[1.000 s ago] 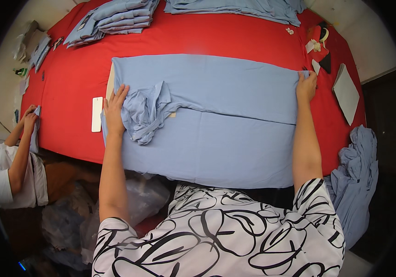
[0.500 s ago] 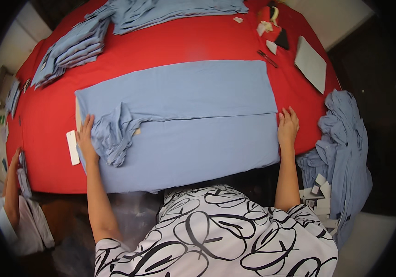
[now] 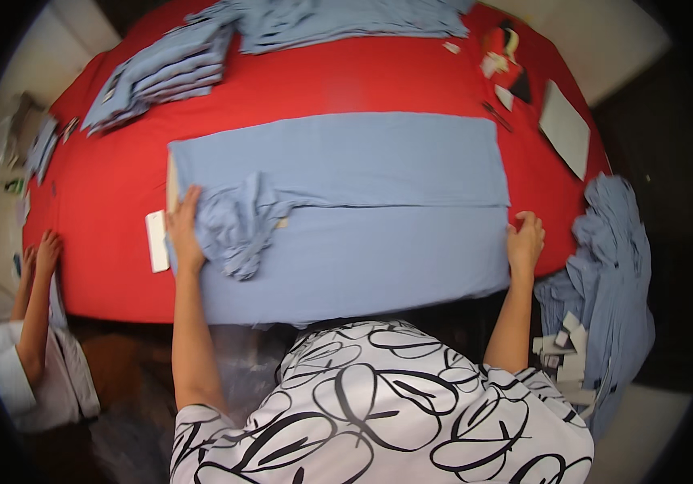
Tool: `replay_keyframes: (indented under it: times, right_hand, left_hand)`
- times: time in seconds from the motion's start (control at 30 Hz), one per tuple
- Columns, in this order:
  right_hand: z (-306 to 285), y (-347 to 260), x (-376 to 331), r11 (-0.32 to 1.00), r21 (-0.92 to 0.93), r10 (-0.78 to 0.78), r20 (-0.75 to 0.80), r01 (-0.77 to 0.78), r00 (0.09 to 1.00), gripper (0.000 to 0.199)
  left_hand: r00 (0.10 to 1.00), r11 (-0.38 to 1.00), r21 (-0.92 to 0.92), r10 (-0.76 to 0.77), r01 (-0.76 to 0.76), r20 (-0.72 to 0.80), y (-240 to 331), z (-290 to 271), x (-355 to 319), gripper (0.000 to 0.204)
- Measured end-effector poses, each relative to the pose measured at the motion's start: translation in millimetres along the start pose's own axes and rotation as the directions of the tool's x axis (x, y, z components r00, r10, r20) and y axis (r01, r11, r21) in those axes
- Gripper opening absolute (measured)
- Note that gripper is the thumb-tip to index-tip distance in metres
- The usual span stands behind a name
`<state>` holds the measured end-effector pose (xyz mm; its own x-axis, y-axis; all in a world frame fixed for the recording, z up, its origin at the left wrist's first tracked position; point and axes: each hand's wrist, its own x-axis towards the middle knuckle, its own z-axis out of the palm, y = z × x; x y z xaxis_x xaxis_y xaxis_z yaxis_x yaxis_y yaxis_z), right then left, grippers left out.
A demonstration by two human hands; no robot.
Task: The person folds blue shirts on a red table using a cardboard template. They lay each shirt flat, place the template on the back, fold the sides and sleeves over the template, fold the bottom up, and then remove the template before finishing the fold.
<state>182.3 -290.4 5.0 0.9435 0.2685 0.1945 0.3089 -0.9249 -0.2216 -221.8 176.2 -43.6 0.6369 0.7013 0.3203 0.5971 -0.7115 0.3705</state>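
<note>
A light blue garment (image 3: 387, 250), which looks like trousers, lies flat with two long panels side by side and a split between them. At its left end the cloth is bunched (image 3: 237, 230), and a beige strip (image 3: 173, 181) shows along the edge. My left hand (image 3: 186, 234) rests open on that left edge, beside the bunched cloth. At the opposite end my right hand (image 3: 526, 244) is by the hem, fingers slightly bent and apart. Close to my left hand lies a white rectangular tag or card (image 3: 157, 241).
The red-covered table (image 3: 112, 266) holds folded blue garments (image 3: 177, 68) and more blue cloth (image 3: 346, 24) at the back. Scissors (image 3: 498, 117) and a white sheet (image 3: 564, 129) lie far right. Blue clothes (image 3: 617, 274) hang beyond the right edge. A co-worker's hands (image 3: 48, 250) are at the left edge.
The whole view has shifted, so the table appears farther right. My right hand's fingers are more bent. My left hand stays at the garment's left edge. The co-worker's hands have moved.
</note>
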Motion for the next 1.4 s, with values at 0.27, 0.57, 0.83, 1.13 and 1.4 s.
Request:
replay_keyframes:
  times: [0.27, 0.57, 0.83, 1.13, 1.4]
  right_hand:
    - [18, -252, -88, 0.301, 0.632, -0.893, -0.074, 0.714, 0.443, 0.044]
    - [-39, -321, -123, 0.097, 0.606, -0.978, 0.205, 0.789, -0.037, 0.029]
    - [-93, -272, -62, 0.321, 0.813, -0.947, 0.257, 0.485, 0.195, 0.036]
    - [2, -204, 10, 0.792, 0.579, -0.453, 0.346, 0.193, 0.821, 0.042]
    - [51, -233, -21, 0.810, 0.324, -0.526, 0.032, 0.489, 0.850, 0.043]
  left_hand:
    - [0.987, 0.988, 0.012, 0.155, -0.156, 0.052, 8, -27, 6, 0.047]
    - [0.973, 0.944, -0.243, 0.231, -0.225, -0.004, -3, -26, 12, 0.039]
    - [0.985, 0.973, -0.213, 0.118, -0.089, 0.128, -1, -39, 14, 0.052]
    - [0.960, 0.991, -0.038, 0.135, -0.129, 0.247, 15, -49, 33, 0.082]
    - [0.971, 0.988, -0.089, 0.137, -0.122, 0.196, 16, -46, 29, 0.080]
